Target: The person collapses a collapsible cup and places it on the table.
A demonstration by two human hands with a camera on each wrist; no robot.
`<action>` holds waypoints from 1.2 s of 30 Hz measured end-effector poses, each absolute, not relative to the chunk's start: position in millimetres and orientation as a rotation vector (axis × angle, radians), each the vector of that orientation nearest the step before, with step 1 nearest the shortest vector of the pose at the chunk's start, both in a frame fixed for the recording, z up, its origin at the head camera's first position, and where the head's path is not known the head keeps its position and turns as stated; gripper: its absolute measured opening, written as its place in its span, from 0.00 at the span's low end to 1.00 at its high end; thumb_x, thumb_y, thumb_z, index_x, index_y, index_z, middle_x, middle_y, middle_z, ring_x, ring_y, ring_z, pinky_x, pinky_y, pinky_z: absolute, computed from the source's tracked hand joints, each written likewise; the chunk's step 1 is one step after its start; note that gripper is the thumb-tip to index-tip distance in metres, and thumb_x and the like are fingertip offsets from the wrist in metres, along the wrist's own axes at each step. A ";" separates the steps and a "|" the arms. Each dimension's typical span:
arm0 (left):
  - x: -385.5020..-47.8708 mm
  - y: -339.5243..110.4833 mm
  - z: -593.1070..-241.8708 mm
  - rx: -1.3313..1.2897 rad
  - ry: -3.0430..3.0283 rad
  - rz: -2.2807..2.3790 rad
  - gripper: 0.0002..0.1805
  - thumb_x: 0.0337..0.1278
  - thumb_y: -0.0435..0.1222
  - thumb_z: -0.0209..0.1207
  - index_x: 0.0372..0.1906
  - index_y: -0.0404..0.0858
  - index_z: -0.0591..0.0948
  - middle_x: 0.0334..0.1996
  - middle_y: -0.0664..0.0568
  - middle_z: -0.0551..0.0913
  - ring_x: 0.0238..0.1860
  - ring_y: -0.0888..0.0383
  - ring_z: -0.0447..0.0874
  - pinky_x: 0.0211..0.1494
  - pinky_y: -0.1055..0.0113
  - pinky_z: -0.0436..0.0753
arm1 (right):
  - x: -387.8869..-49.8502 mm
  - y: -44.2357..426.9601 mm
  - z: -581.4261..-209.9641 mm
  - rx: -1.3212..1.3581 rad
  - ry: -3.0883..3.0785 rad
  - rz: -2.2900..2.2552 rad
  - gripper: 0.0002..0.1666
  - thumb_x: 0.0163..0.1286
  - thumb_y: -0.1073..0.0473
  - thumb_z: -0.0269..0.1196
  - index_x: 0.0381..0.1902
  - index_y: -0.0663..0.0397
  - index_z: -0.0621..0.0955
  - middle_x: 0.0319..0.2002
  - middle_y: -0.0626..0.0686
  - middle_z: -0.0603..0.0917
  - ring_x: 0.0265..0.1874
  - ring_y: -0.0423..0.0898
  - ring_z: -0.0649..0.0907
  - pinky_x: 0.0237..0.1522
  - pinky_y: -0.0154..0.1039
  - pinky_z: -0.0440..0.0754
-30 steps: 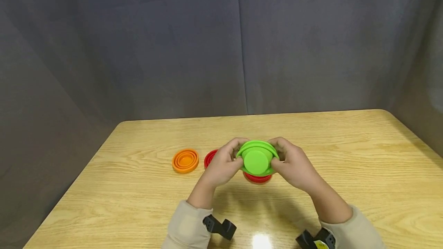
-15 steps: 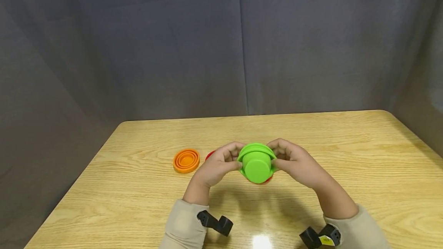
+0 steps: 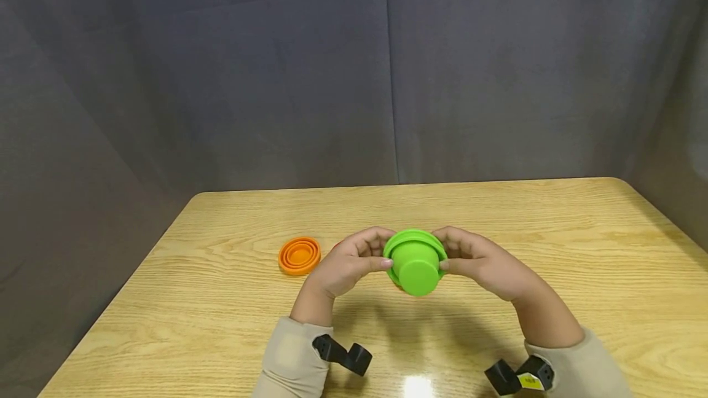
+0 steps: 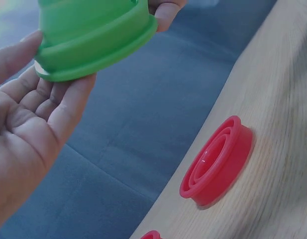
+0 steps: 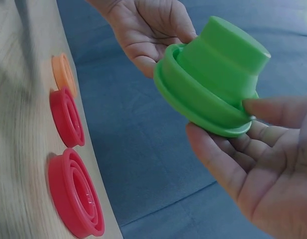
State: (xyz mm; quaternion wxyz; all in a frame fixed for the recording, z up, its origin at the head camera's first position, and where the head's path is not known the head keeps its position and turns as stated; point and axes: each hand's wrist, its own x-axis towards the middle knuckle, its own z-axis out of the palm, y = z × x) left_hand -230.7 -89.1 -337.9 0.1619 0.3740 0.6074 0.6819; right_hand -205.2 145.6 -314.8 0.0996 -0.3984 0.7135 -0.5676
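Note:
A green collapsible silicone cup [image 3: 418, 276] is held above the table with its base toward me and its rim away. It is partly extended, with a fold still around the wall near the rim, as the right wrist view shows. My left hand [image 3: 350, 266] pinches the rim's left side, thumb on the near face and fingers behind. On the opposite side my right hand [image 3: 487, 265] pinches the rim in the same way. Two flattened red collapsible cups [image 5: 57, 119] lie on the table below, mostly hidden in the head view by my hands and the green cup.
An orange collapsed cup [image 3: 299, 257] lies flat on the wooden table [image 3: 221, 324], left of my left hand. Grey curtains [image 3: 276, 78] hang behind the table and at both sides. Black camera mounts sit on both sleeves.
The cup's base has been pushed outward toward me, so the cup stands deeper than before. Both hands have kept their hold on the rim and shifted slightly right.

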 end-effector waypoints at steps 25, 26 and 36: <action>-219.8 -86.4 -328.7 1.104 1.789 1.794 0.17 0.49 0.27 0.54 0.43 0.21 0.69 0.31 0.53 0.75 0.32 0.59 0.72 0.37 0.69 0.74 | -201.7 135.9 -320.7 -1.160 1.845 -1.838 0.10 0.57 0.71 0.57 0.38 0.59 0.74 0.30 0.50 0.78 0.29 0.41 0.78 0.29 0.38 0.78; -219.3 -85.8 -328.1 1.097 1.795 1.790 0.17 0.48 0.27 0.55 0.43 0.21 0.69 0.31 0.53 0.75 0.32 0.59 0.72 0.37 0.69 0.74 | -201.4 135.6 -320.7 -1.163 1.848 -1.845 0.10 0.57 0.71 0.57 0.38 0.59 0.74 0.30 0.50 0.78 0.28 0.41 0.78 0.29 0.38 0.78; -217.2 -78.3 -327.1 1.124 1.922 1.774 0.15 0.46 0.22 0.56 0.43 0.23 0.72 0.33 0.52 0.76 0.31 0.59 0.74 0.35 0.69 0.75 | -199.1 134.1 -321.0 -1.141 1.897 -1.865 0.09 0.56 0.72 0.57 0.36 0.66 0.71 0.28 0.49 0.78 0.27 0.40 0.78 0.28 0.36 0.77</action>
